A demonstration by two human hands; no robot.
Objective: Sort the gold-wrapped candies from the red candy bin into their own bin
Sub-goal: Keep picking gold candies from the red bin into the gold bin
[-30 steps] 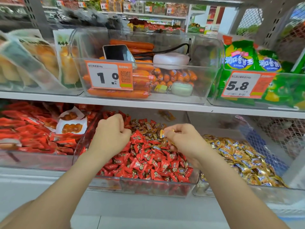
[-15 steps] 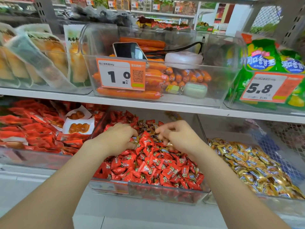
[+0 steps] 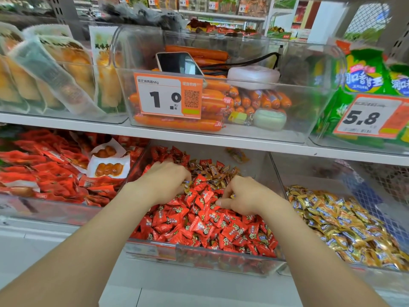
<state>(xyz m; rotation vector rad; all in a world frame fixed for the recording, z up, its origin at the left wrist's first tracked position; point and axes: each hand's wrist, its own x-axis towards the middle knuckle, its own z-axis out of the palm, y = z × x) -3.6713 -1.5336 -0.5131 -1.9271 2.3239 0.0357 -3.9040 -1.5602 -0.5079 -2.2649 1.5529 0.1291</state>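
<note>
The left hand and right hand dig into the red candy bin, fingers curled down; I cannot tell whether either grips anything. Gold-wrapped candies lie between and just beyond them. The gold bin sits right of the right hand, which has slid nearer the front since a moment ago. Above the hands, price tags read "1.0" and "5.8".

Red candies bear green-and-white emblems, gold-wrapped candies blue labels, and the price tag is orange and white.
</note>
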